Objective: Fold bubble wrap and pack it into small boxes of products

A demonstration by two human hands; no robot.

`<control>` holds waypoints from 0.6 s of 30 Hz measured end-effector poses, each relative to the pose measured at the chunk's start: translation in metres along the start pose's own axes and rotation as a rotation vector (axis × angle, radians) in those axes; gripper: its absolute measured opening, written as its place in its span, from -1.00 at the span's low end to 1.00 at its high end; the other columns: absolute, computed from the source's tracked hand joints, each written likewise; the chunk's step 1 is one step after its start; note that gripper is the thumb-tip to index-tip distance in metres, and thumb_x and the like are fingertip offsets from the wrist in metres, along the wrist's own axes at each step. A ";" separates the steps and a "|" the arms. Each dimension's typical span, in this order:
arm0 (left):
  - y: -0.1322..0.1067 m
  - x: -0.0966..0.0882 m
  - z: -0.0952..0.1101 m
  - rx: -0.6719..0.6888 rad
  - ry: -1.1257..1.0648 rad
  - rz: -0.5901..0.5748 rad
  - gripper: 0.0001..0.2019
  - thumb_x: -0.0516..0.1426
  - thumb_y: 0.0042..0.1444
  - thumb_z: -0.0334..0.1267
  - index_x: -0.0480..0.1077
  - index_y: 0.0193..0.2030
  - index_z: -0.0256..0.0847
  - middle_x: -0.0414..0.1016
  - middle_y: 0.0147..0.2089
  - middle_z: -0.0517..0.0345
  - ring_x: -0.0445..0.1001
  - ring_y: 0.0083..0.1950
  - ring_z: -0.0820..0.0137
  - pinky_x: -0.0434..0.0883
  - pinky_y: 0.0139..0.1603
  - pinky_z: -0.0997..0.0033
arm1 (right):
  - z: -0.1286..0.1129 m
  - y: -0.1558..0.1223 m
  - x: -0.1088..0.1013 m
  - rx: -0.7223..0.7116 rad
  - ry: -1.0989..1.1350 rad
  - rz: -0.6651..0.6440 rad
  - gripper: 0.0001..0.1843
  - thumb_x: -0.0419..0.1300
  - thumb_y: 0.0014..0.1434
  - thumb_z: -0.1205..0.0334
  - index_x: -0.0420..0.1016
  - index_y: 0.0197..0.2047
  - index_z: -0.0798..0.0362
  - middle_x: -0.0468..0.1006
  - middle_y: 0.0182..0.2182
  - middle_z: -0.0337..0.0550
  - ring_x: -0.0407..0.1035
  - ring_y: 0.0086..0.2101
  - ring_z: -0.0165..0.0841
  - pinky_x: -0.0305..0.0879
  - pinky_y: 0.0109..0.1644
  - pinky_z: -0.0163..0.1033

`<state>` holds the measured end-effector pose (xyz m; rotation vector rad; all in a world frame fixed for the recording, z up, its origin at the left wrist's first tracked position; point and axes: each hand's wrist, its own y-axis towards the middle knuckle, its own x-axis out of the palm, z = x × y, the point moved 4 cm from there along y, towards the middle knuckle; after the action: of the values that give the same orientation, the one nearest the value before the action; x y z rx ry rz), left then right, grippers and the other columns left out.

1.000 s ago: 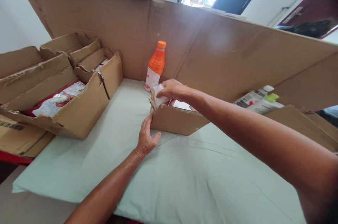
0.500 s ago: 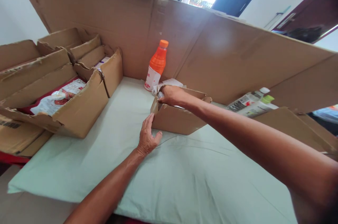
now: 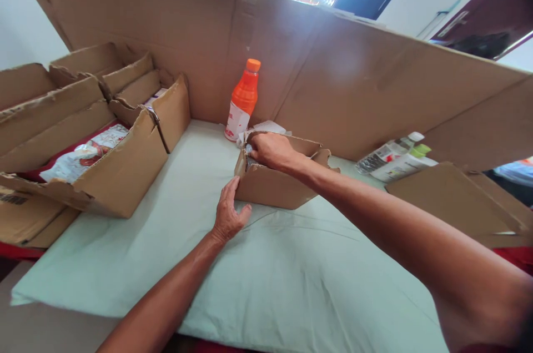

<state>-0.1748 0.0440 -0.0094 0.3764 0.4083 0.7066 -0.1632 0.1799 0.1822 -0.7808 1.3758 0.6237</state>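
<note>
A small open cardboard box (image 3: 277, 186) sits in the middle of a pale green sheet (image 3: 258, 281). My left hand (image 3: 227, 214) rests against the box's near left corner, fingers apart and laid on the cardboard. My right hand (image 3: 270, 150) reaches into the box at its left end with fingers curled; what they hold is hidden inside, though a bit of white wrapping (image 3: 266, 127) shows just behind the hand. An orange bottle (image 3: 242, 100) with an orange cap stands upright right behind the box.
A tall cardboard wall (image 3: 333, 70) runs along the back. Larger open cardboard boxes (image 3: 125, 159) stand at the left, one with a white and red packet (image 3: 81, 153). Bottles (image 3: 393, 156) lie on their sides at the right, beside another cardboard flap (image 3: 453, 197).
My right hand has gone down into the small box with the white packet it held above the rim. My left hand has stayed at the box's corner.
</note>
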 end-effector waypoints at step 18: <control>0.027 -0.008 0.031 -0.214 -0.203 -0.016 -0.29 0.18 0.02 -0.23 0.19 0.37 -0.19 0.33 0.35 -0.13 0.33 0.35 0.07 0.42 0.23 0.04 | 0.132 -0.146 0.140 0.225 1.046 0.517 -0.30 0.23 0.08 0.10 0.27 0.28 0.04 0.51 0.15 0.09 0.45 0.08 -0.13 0.45 0.00 -0.03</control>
<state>-0.1801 0.0512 0.0319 0.2392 0.1417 0.6817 0.0474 0.1873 0.0638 -0.5646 2.6108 0.4285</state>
